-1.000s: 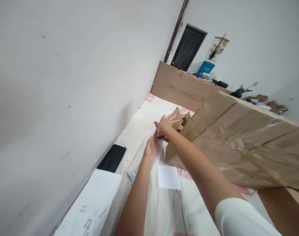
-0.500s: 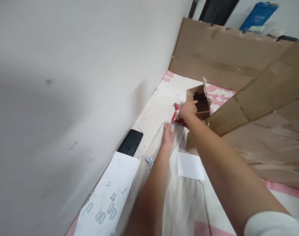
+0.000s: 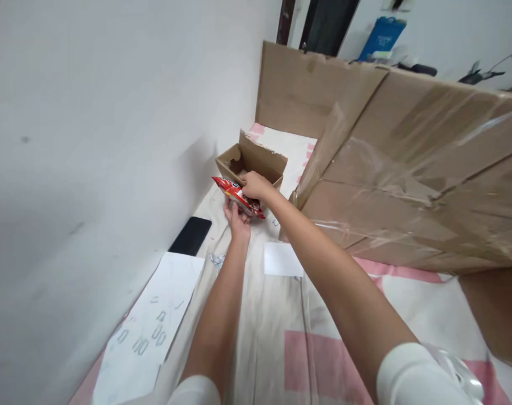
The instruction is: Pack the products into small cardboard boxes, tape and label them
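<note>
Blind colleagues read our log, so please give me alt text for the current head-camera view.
A person's left hand is under a red packet while the right hand is at its upper side, beside an open cardboard box. A black phone-like slab and marked white paper lie along the wall.

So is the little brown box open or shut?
Open: the box has a flap standing up, and its inside shows behind the red packet.

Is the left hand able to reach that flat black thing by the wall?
Probably yes: nothing visible blocks the way from the left hand to the flat black thing, though that hand seems to hold the red packet.
</note>
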Demonstrator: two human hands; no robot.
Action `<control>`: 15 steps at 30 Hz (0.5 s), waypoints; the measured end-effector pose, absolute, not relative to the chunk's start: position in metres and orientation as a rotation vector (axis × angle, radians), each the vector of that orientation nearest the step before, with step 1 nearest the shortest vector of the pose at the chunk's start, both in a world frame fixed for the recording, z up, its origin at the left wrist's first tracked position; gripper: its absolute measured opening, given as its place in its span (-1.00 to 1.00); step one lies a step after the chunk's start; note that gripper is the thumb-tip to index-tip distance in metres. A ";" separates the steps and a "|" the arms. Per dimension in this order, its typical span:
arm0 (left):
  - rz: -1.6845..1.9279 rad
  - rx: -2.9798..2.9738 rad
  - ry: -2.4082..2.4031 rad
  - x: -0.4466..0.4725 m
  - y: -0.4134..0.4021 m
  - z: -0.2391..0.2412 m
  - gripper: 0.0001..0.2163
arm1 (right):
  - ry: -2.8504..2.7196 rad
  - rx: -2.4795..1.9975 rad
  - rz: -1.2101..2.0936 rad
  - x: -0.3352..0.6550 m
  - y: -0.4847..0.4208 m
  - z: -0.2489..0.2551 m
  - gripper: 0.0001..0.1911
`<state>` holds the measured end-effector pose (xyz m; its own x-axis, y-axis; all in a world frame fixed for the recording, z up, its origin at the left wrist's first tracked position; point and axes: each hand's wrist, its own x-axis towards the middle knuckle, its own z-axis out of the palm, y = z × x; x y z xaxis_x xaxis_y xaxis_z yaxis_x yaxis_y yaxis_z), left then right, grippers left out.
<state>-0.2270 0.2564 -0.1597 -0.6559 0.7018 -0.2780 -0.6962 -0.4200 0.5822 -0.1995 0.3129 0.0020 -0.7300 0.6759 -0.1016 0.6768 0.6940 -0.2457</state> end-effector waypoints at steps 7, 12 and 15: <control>2.240 0.260 0.838 -0.200 0.200 -0.109 -0.49 | 3.192 0.838 -0.266 -0.122 0.223 0.048 -0.42; 2.168 0.516 0.890 -0.167 0.103 -0.075 -0.47 | 3.338 0.579 -0.395 -0.040 0.148 0.072 -0.33; 2.016 0.655 0.941 -0.151 0.036 -0.076 -0.51 | 3.381 0.586 -0.629 0.024 0.120 0.069 -0.33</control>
<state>-0.1511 0.0364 -0.0756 -0.5463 0.8296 0.1152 -0.4444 -0.4037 0.7997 0.0237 0.1200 0.0688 -0.8856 0.3773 0.2708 0.2548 0.8822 -0.3960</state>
